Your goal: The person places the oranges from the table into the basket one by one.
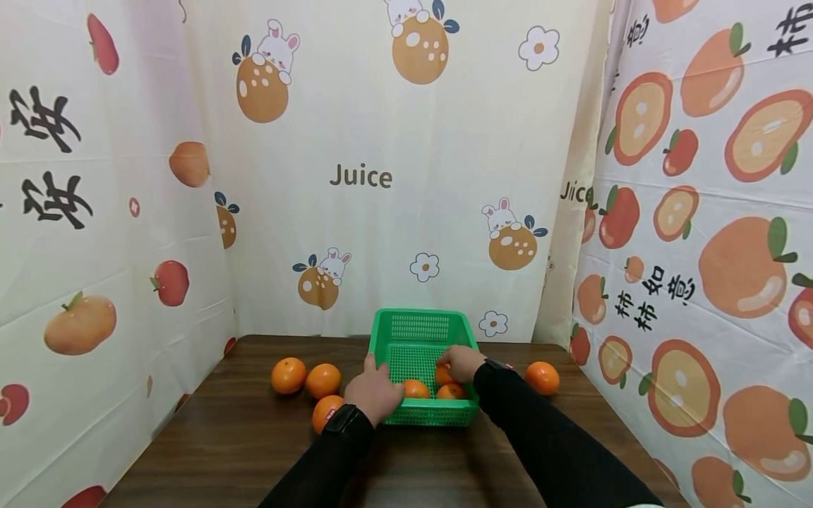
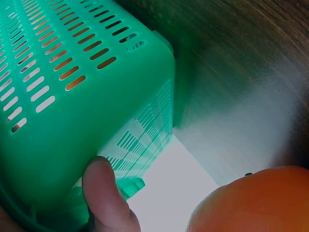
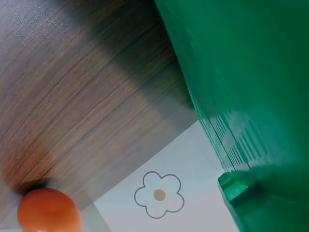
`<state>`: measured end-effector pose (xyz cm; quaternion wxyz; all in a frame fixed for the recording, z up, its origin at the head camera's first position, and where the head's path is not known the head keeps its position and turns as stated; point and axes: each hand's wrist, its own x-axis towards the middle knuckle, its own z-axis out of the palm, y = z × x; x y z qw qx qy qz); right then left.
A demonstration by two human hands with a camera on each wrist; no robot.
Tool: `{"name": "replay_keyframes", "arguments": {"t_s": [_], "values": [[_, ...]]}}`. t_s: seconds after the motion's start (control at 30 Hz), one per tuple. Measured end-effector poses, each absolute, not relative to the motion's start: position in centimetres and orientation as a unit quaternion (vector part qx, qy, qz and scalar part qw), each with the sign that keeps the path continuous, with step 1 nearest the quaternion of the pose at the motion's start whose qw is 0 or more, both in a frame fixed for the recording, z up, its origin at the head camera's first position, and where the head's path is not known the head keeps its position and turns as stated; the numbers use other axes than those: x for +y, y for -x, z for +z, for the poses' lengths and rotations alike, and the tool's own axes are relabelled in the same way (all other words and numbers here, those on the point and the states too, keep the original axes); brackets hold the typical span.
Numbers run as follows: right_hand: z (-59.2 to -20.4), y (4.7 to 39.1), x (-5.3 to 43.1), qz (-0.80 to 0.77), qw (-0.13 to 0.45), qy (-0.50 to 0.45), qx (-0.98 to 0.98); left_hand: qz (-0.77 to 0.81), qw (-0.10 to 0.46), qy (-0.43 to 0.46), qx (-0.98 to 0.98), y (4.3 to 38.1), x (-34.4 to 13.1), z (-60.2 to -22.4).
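A green plastic basket (image 1: 424,418) with slotted walls stands on the table, several oranges inside it. My left hand (image 1: 373,392) grips its front left rim; in the left wrist view one digit (image 2: 107,195) lies along the basket's outer side. My right hand (image 1: 462,363) reaches over the right rim and holds an orange (image 1: 444,375) inside the basket. Two more oranges, one (image 1: 416,389) in the middle and one (image 1: 452,391) at the right, lie along the front wall. The right wrist view shows the basket's outer wall (image 3: 251,111) but not the right hand's fingers.
Left of the basket sit three oranges: one (image 1: 288,375) farthest left, one (image 1: 324,381) beside it, and one (image 1: 327,413) partly behind my left wrist. Another orange (image 1: 542,378) lies to the right. Printed curtains (image 1: 381,233) border the dark wooden table (image 1: 222,437).
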<state>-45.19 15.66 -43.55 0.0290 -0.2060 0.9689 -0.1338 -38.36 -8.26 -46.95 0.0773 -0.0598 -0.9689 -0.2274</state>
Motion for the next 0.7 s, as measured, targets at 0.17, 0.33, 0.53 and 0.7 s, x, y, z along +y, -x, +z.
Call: {"name": "replay_keyframes", "arguments": {"t_s": [0.17, 0.33, 0.53, 0.7], "values": [[-43.6, 45.2, 15.7, -0.126, 0.022, 0.221, 0.967, -0.230, 0.072, 0.056, -0.969, 38.2, -8.2, -46.7], [-43.4, 44.7, 15.6, -0.124, 0.026, 0.218, 0.968, -0.231, 0.077, 0.057, -0.968, 37.7, -8.2, -46.5], [-43.0, 43.7, 15.3, -0.124, 0.030, 0.209, 0.969, -0.236, 0.092, 0.063, -0.965, 37.5, -8.1, -46.8], [-43.1, 43.7, 15.2, -0.125, 0.023, 0.207, 0.970, -0.238, 0.102, 0.065, -0.964, 37.7, -8.2, -47.0]]}}
